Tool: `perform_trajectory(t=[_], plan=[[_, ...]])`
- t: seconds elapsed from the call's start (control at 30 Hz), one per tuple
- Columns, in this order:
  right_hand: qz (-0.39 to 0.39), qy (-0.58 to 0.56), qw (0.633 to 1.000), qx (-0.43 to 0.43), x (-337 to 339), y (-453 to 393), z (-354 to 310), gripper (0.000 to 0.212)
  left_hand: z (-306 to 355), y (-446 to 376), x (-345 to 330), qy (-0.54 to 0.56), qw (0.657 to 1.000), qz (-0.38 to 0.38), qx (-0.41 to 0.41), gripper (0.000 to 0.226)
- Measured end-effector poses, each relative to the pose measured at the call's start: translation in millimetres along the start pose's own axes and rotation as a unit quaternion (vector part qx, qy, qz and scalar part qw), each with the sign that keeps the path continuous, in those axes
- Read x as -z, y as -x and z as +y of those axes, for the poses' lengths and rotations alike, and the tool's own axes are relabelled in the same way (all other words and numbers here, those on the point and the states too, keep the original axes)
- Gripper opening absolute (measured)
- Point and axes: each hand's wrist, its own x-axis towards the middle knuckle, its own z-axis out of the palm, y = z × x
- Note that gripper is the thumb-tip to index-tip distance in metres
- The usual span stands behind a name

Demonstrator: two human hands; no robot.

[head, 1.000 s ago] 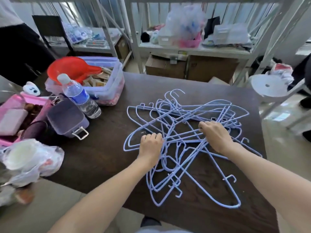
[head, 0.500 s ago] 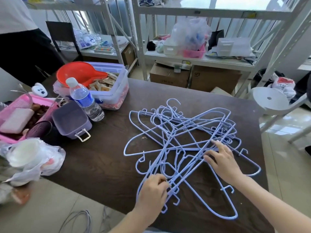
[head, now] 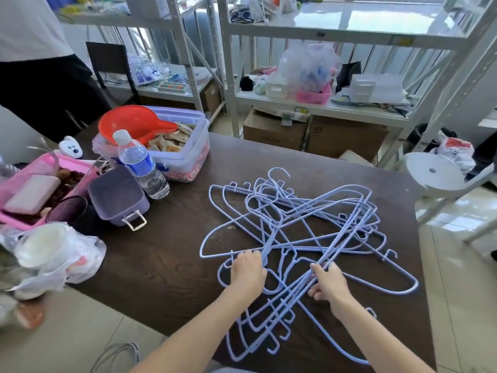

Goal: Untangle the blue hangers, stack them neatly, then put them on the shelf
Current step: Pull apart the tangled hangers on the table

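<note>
A tangled heap of pale blue wire hangers (head: pixel 301 227) lies on the right half of the dark wooden table (head: pixel 172 254). My left hand (head: pixel 248 273) rests on the heap's near left side, fingers curled over a few wires. My right hand (head: pixel 329 284) is closed around a bundle of long hanger bars at the near middle. Beyond the table stands a white metal shelf (head: pixel 320 36) with a mostly bare upper board.
On the table's left are a water bottle (head: pixel 142 165), a lidded tub (head: pixel 185 149) with a red scoop, a purple box (head: pixel 118 196), a pink basket (head: pixel 40 184) and a plastic bag (head: pixel 53 257). A white stool (head: pixel 435 173) stands right. A person (head: pixel 40 63) stands far left.
Both hands have come back toward me along the heap. My right hand went from flat on the wires to gripping a bundle of bars. The view has tilted up toward the shelves.
</note>
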Motion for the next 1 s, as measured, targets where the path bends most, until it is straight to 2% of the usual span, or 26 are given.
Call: perform_trajectory(t=[0.1, 0.2, 0.37, 0.47, 0.57, 0.63, 0.7, 0.77, 0.83, 0.93, 0.97, 1.0], plan=[[0.011, -0.003, 1.000, 0.025, 6.5, 5.0, -6.7, 0.017, 2.0, 8.2, -2.6, 0.066, 0.995, 0.070, -0.032, 0.027], [0.024, -0.051, 0.996, 0.067, 12.9, 13.8, -8.5, 0.018, 2.2, 18.0, -0.1, 0.139, 0.985, 0.084, -0.062, 0.018], [0.035, -0.105, 0.975, 0.192, 19.3, 38.3, -9.5, 0.012, 2.7, 37.7, 14.5, 0.267, 0.939, 0.141, -0.166, 0.019], [0.033, -0.147, 0.960, 0.238, 28.6, 47.8, -25.7, 0.016, 7.3, 47.5, 37.8, 0.281, 0.917, 0.165, -0.231, 0.003], [0.037, -0.337, 0.904, 0.261, 62.9, 43.1, -56.4, 0.025, 8.0, 49.3, 73.0, 0.263, 0.906, 0.173, -0.284, 0.007], [0.126, -0.397, 0.868, 0.271, 90.6, 36.8, -74.8, 0.051, 6.4, 48.3, 93.5, 0.219, 0.910, 0.181, -0.301, 0.005], [0.270, -0.336, 0.861, 0.269, 109.9, 34.3, -83.3, 0.085, 4.2, 46.5, 108.1, 0.176, 0.914, 0.190, -0.313, 0.011], [0.406, -0.180, 0.851, 0.280, 117.1, 36.2, -81.8, 0.098, 2.2, 46.3, 118.7, 0.137, 0.915, 0.183, -0.333, 0.013], [0.470, -0.001, 0.813, 0.345, 118.9, 44.0, -78.3, 0.105, 0.1, 45.9, 127.1, 0.101, 0.911, 0.175, -0.359, 0.015], [0.504, 0.128, 0.727, 0.449, 130.6, 49.2, -88.4, 0.088, -5.1, 44.3, 141.0, 0.052, 0.902, 0.160, -0.397, 0.015], [0.490, 0.178, 0.698, 0.492, 134.2, 48.9, -94.4, 0.071, -7.2, 42.9, 145.1, 0.034, 0.898, 0.161, -0.408, 0.015], [0.449, 0.224, 0.688, 0.524, 136.1, 46.2, -97.7, 0.050, -9.3, 40.0, 147.2, 0.021, 0.895, 0.167, -0.414, 0.014]])
